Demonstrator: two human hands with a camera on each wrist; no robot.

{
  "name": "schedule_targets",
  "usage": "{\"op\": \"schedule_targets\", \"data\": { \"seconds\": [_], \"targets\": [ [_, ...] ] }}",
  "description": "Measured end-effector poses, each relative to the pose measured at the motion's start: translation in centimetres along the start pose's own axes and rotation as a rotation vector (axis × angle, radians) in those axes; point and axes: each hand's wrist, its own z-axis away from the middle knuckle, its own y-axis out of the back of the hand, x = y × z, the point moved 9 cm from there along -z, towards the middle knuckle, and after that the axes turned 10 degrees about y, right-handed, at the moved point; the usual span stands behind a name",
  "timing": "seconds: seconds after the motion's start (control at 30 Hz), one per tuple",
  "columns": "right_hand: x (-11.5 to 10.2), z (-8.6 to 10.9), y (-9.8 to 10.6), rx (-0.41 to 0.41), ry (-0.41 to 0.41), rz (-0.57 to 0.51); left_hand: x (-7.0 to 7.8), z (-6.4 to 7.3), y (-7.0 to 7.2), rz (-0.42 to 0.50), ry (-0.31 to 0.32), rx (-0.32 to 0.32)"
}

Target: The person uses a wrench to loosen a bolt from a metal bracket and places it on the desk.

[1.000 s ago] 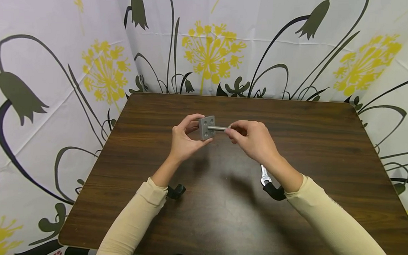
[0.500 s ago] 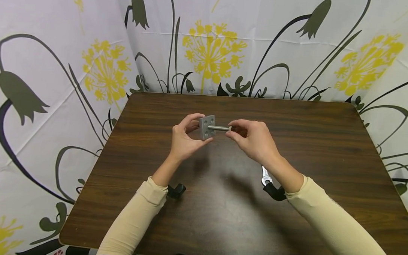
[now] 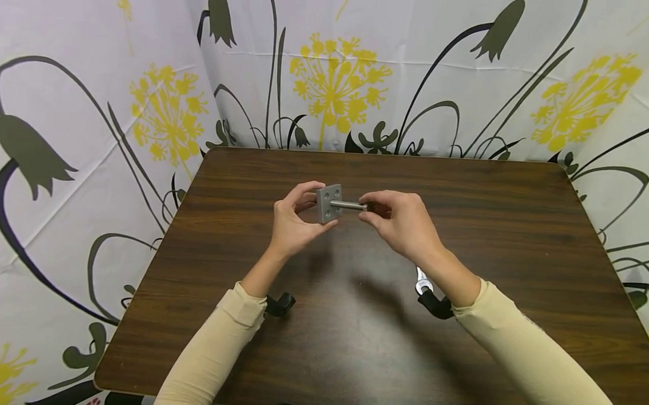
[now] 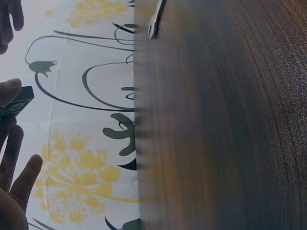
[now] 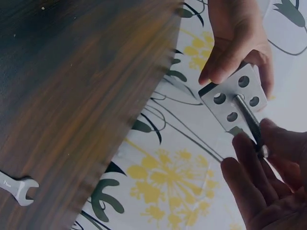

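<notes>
Above the table, my left hand [image 3: 297, 216] grips a square grey metal plate [image 3: 326, 211] by its edges, thumb below and fingers above. Four round holes surround the plate's centre, where a long bolt [image 3: 348, 204] sticks out toward my right hand [image 3: 404, 220]. The right thumb and fingers are around the bolt's far end, as the right wrist view also shows with the bolt [image 5: 250, 117] between thumb and fingers. In the left wrist view, a corner of the plate [image 4: 21, 100] shows beside the left thumb at the left edge.
An open-end wrench [image 3: 422, 282] lies on the brown wooden table [image 3: 244, 343], partly hidden under my right forearm. Black straps with camera mounts [image 3: 280, 304] sit at the wrists. A flower-patterned curtain [image 3: 416, 27] hangs behind the table.
The right fingers have shifted and spread slightly at the bolt's end, exposing more of it. The plate and left hand stay in place.
</notes>
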Motion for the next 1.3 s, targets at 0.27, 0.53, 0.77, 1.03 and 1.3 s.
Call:
{"op": "schedule_targets", "data": {
  "seconds": [0.27,0.53,0.77,1.03,1.3],
  "targets": [
    [1.2,0.4,-0.1,-0.023,-0.157,-0.019,0.0,0.0,0.1,-0.010,0.001,0.015],
    [0.0,0.3,0.1,0.023,0.016,-0.054,0.0,0.0,0.1,-0.018,-0.002,0.016],
    [2.0,0.8,-0.7,-0.061,-0.218,-0.133,0.1,-0.1,0.0,-0.021,0.001,0.016],
    [0.2,0.4,0.2,0.031,0.014,-0.035,-0.2,0.0,-0.1,-0.022,0.009,0.013],
    [1.7,0.7,-0.3,-0.019,-0.193,-0.146,0.1,-0.1,0.0,-0.018,-0.004,0.017]
  ]
}}
